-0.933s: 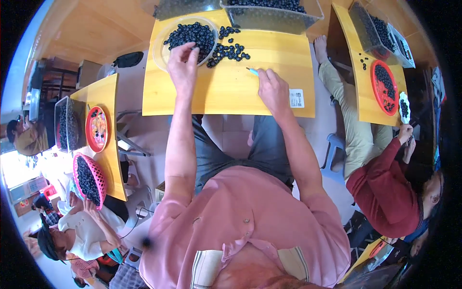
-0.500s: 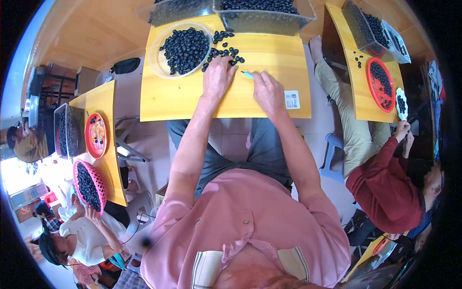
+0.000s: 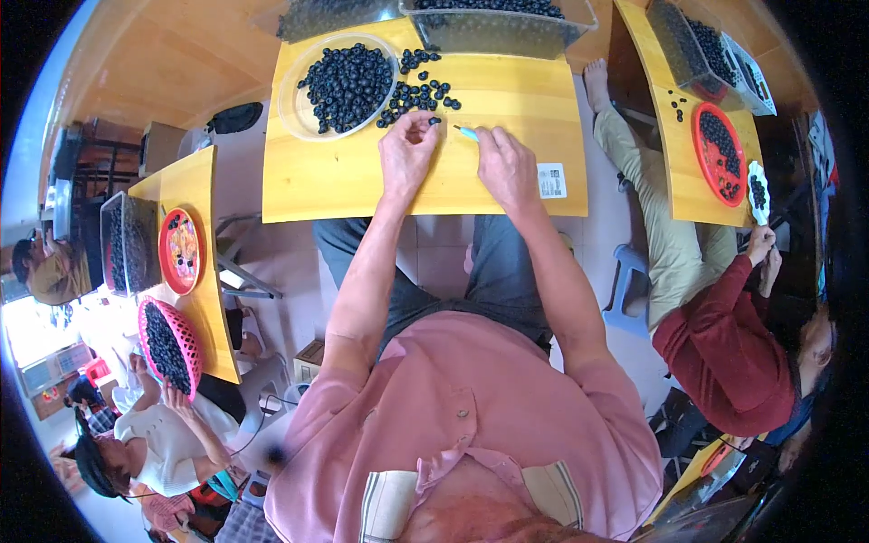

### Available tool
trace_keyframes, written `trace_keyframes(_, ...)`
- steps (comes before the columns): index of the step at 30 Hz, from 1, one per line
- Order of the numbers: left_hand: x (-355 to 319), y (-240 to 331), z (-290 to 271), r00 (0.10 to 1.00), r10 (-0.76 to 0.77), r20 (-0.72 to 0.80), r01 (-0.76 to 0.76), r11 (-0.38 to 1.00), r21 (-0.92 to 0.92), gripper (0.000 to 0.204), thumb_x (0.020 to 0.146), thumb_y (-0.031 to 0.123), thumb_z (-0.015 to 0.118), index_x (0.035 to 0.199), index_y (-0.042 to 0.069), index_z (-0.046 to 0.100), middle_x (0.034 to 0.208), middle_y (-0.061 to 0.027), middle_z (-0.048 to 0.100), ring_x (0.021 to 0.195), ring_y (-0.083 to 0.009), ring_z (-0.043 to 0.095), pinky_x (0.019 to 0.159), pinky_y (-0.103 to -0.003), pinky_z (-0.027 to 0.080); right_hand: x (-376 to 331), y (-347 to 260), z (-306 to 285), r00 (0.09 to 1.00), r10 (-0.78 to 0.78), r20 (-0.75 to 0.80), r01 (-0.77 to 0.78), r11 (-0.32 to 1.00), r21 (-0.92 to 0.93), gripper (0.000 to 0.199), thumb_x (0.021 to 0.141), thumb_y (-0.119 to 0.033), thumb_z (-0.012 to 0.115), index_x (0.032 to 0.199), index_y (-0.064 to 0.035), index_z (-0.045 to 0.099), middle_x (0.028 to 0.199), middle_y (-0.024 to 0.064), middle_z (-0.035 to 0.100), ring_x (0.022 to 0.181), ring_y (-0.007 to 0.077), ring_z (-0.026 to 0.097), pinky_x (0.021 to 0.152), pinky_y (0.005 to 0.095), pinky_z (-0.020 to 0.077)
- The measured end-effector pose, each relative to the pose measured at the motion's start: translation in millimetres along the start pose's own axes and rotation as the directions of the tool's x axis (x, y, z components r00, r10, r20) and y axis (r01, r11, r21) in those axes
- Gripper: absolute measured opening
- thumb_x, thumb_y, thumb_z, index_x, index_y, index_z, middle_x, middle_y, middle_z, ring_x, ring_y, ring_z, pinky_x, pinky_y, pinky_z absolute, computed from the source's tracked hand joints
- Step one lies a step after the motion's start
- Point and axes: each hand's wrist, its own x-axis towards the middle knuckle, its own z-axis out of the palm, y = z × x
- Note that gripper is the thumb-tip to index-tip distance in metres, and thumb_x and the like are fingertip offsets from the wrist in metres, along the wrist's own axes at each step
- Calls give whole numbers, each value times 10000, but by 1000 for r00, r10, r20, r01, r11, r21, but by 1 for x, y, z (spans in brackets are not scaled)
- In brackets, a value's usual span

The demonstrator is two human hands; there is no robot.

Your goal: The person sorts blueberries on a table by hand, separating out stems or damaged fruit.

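Observation:
My left hand (image 3: 408, 155) pinches one small dark round bead-like piece (image 3: 434, 120) between thumb and fingertips, just above the yellow table. In my right hand (image 3: 504, 161) is a slim pen-like tool with a pale teal body (image 3: 468, 133); its dark tip points left toward the piece, apart from it. Beyond my left hand lies a loose group of the same dark pieces (image 3: 421, 95). Left of them, a round clear plastic bowl (image 3: 288, 107) holds a heap of these pieces.
Clear bins (image 3: 507, 38) of dark pieces stand at the table's far edge. A white label (image 3: 551, 180) is stuck near the right edge. Co-workers sit at yellow tables on both sides, with a red tray (image 3: 740, 192) at right and a pink basket (image 3: 193, 339) at left.
My left hand has drawn back from the loose group toward me, now with one dark piece in its fingertips. The right hand and its tool have barely moved.

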Motion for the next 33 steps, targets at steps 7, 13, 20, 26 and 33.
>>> trace_keyframes(7,-4,-7,-2,998,55,43,-56,998,13,215,895,64,788,1099,-3,773,936,-73,749,786,-111,690,731,-264,562,-1,0,2,1000,-1,8,1,1000,-5,218,855,-41,650,1061,-50,720,874,99,643,812,272,711,694,408,601)
trace_keyframes(13,-5,2,-1,997,63,54,-60,997,-49,211,889,32,789,1096,-3,769,962,-85,736,786,-123,691,733,-263,562,-2,1,4,1000,-9,-10,9,1000,-5,237,853,-49,669,1086,-51,711,871,96,636,807,264,710,681,409,597)
trace_keyframes(20,-4,2,-2,980,171,105,-177,983,44,309,867,12,804,1169,-5,742,961,-83,705,793,-122,673,725,-264,564,-3,-1,2,1000,-11,6,11,1000,1,232,852,-52,671,1081,-65,706,851,85,619,800,255,701,672,403,587)
trace_keyframes(26,-5,4,-1,980,131,150,-139,989,41,332,859,8,803,1184,3,738,933,-74,688,778,-126,659,731,-273,570,-1,-4,-3,998,-63,-22,64,997,51,231,845,-34,688,1072,-66,716,822,78,607,778,254,689,667,403,574)
trace_keyframes(33,-6,7,-1,975,129,182,-145,986,81,345,852,-7,793,1192,7,736,932,-71,695,780,-132,666,733,-274,573,0,-5,-3,996,-90,-14,91,994,64,236,842,-11,688,1070,-58,724,783,81,575,735,260,668,647,411,559)
